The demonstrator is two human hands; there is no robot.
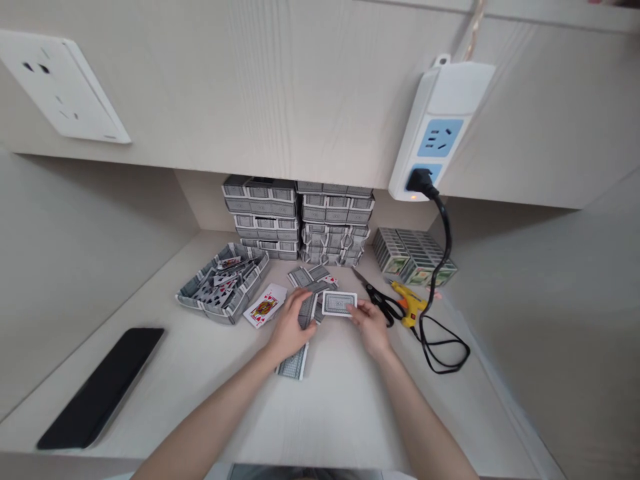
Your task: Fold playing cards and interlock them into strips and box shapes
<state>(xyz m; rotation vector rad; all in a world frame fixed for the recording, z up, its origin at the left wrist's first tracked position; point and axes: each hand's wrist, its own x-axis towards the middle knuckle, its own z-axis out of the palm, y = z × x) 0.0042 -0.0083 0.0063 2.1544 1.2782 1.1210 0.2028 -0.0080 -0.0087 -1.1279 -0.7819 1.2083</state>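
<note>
In the head view, near the centre of the frame, the left hand (291,325) curls its thumb and fingers around a grey-patterned card piece (307,311), while just to its right the right hand (370,325) pinches a single playing card (339,303), patterned back up, between thumb and fingers at its right end. Below the left hand lies another patterned card piece (293,363), partly covered by the hand and wrist; beyond the hands, loose cards (301,277) are scattered. Left of the left hand a jack card (265,306) lies face up, and farther left, at centre left, an open tray made of cards (234,311) holds a jumble of cards. Stacked card-covered boxes (337,209) stand in two columns at upper centre, with packs of cards (415,255) to their right. Black-handled scissors (383,301) lie just beyond the right hand, beside a yellow glue gun (411,304) with a black cable (447,240) near it. A white power strip (434,127) is at upper right, a wall socket (65,90) at upper left, and a black flat object (103,387) at lower left on the pale tabletop (330,413).
</note>
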